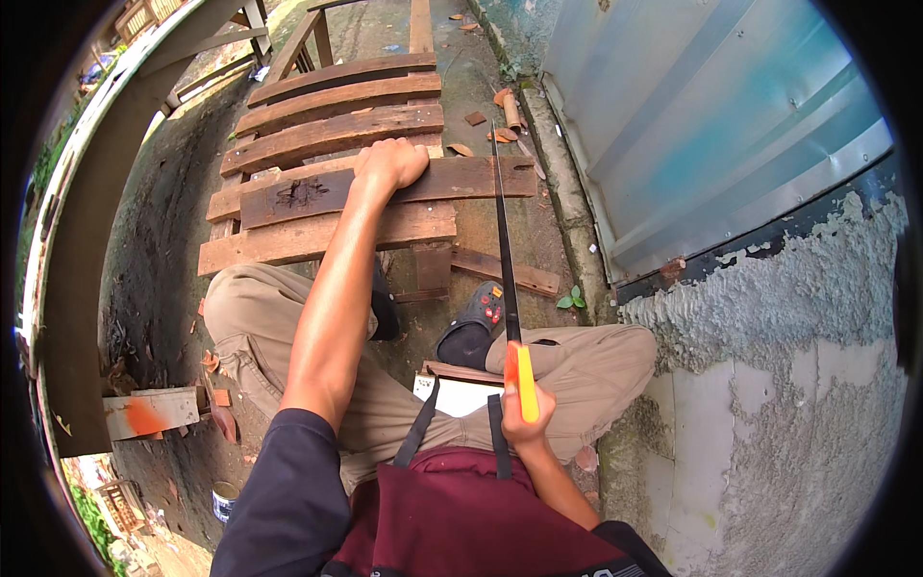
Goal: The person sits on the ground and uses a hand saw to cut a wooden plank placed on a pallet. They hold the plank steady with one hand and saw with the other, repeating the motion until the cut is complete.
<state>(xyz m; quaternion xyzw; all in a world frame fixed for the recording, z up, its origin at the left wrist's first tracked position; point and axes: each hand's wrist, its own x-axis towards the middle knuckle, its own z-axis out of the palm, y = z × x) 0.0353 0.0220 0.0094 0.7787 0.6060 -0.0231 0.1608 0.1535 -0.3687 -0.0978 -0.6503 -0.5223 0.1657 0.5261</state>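
Observation:
My left hand (389, 163) presses down on a dark wooden plank (317, 190) that lies across a slatted wooden pallet (336, 96). My right hand (524, 409) grips the yellow and orange handle of a hand saw (504, 240). The saw's long thin blade runs away from me, and its far end meets the right end of the plank. I am seated, with my knees in beige trousers on either side, and my dark shoes (471, 327) rest on the ground under the pallet's near edge.
A corrugated metal sheet (711, 125) leans against a rough plastered wall (788, 385) on the right. Wood scraps (505, 274) lie on the dirt floor. A thick beam (96, 221) curves along the left, with an orange-marked board (149, 412) and a small tin (224, 500) below it.

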